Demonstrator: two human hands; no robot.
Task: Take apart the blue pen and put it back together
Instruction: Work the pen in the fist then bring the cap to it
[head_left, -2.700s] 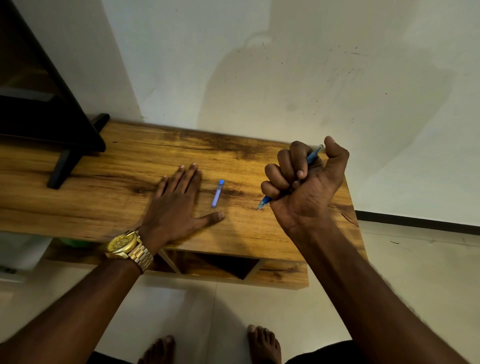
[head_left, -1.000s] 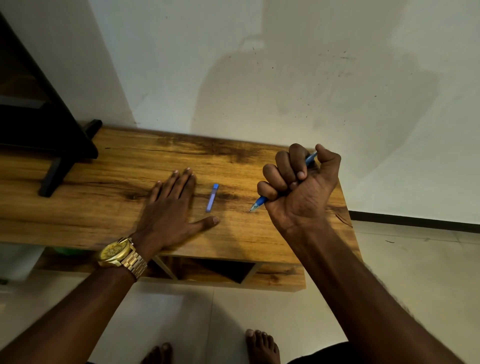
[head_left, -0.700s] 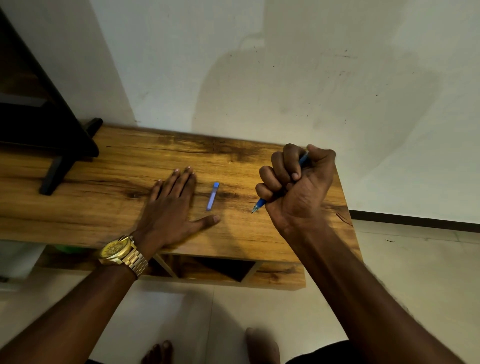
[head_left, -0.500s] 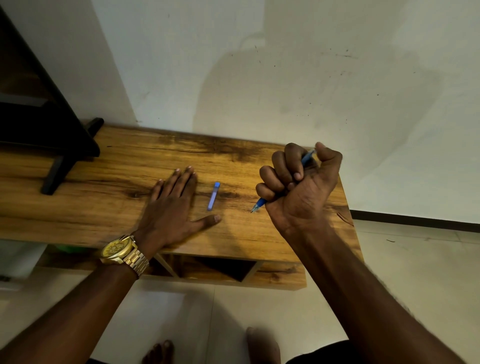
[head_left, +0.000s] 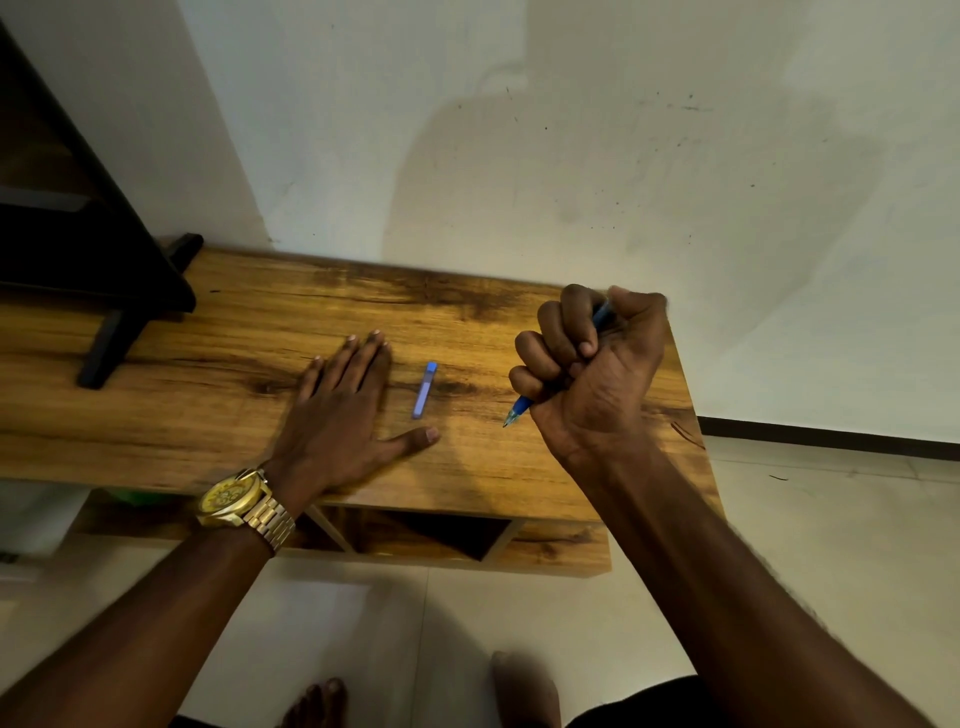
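I see the wooden surface (head_left: 208, 405) with bare room at frame left. My left hand (head_left: 337, 415) lies flat, grip wide. My right hand (head_left: 592, 374) fists the blue pen (head_left: 519, 406), tip pointing lower left. Pen cap (head_left: 424, 389) lies between, long axis near vertical.

Dim warm light, wide-angle distortion

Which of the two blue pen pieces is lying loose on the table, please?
The short blue cap, lying flat on the wooden table just beyond the left hand's thumb. The longer blue pen body is clenched in the right hand, tip pointing down.
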